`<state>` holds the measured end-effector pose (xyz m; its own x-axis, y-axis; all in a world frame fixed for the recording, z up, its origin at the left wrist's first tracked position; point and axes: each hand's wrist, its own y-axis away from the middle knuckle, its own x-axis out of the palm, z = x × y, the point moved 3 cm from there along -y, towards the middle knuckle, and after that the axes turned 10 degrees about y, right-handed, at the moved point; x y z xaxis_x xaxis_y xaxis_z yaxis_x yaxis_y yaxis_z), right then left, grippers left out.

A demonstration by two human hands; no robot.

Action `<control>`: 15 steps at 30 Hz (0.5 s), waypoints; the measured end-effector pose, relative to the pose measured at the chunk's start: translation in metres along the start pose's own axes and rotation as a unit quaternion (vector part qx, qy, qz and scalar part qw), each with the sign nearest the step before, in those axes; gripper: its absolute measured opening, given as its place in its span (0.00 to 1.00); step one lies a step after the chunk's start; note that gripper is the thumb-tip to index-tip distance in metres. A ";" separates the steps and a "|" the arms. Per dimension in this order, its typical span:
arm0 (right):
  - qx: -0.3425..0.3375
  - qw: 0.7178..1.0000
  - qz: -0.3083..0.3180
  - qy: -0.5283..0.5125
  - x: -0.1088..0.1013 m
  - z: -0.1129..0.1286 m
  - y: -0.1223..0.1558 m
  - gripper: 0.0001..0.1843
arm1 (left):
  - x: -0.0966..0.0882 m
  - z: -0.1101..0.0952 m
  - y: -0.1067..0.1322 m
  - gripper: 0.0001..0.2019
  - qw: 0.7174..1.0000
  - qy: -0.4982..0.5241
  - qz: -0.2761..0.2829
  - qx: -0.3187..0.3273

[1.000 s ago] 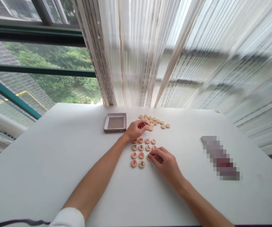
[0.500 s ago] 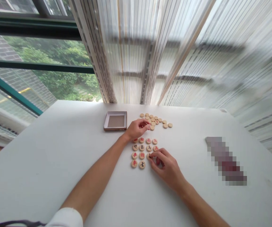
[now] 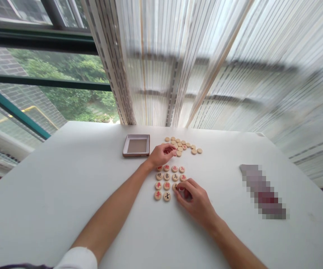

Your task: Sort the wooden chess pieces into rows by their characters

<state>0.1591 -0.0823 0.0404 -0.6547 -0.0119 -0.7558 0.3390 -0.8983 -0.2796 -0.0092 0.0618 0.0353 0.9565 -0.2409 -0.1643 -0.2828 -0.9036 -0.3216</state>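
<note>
Small round wooden Chinese chess pieces with red and black characters lie in neat rows on the table. My right hand (image 3: pixel 196 198) is at the right side of these rows, its thumb and forefinger closed on a Chinese chess piece with a black character (image 3: pixel 175 186), which they partly cover. Beyond the rows, my left hand (image 3: pixel 161 155) hovers with loosely curved fingers and a gap before the thumb; I see nothing held there. Its fingertips are at the near edge of a loose pile of pieces (image 3: pixel 179 153), mostly blank side up, hiding some of them.
A shallow open box (image 3: pixel 125 152) with a brown inside bottom stands left of the pile. On the right of the white table (image 3: pixel 80 172) lies a long pixelated object (image 3: pixel 265 194). Behind the table's far edge hang striped sheer curtains (image 3: pixel 161 74) beside a window.
The view has shifted slightly. Both hands stay at nearly the same places among the pieces, and the rows look unchanged.
</note>
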 end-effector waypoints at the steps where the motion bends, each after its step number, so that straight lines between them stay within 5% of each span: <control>1: 0.000 1.000 -0.002 0.001 0.000 0.000 0.000 0.04 | 0.000 0.000 0.000 0.11 1.000 0.003 0.002 0.000; 10: 0.010 1.000 -0.019 -0.007 -0.001 0.001 0.000 0.07 | 0.001 -0.001 0.000 0.12 1.000 0.006 0.006 -0.005; 15: 0.038 0.997 -0.060 -0.043 -0.023 0.003 -0.011 0.09 | 0.000 -0.001 -0.001 0.13 1.000 0.021 0.006 -0.013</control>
<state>0.1687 -0.0740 0.0631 -0.7437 0.0638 -0.6655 0.2046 -0.9259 -0.3174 -0.0092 0.0619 0.0368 0.9556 -0.2652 -0.1281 -0.2921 -0.9093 -0.2965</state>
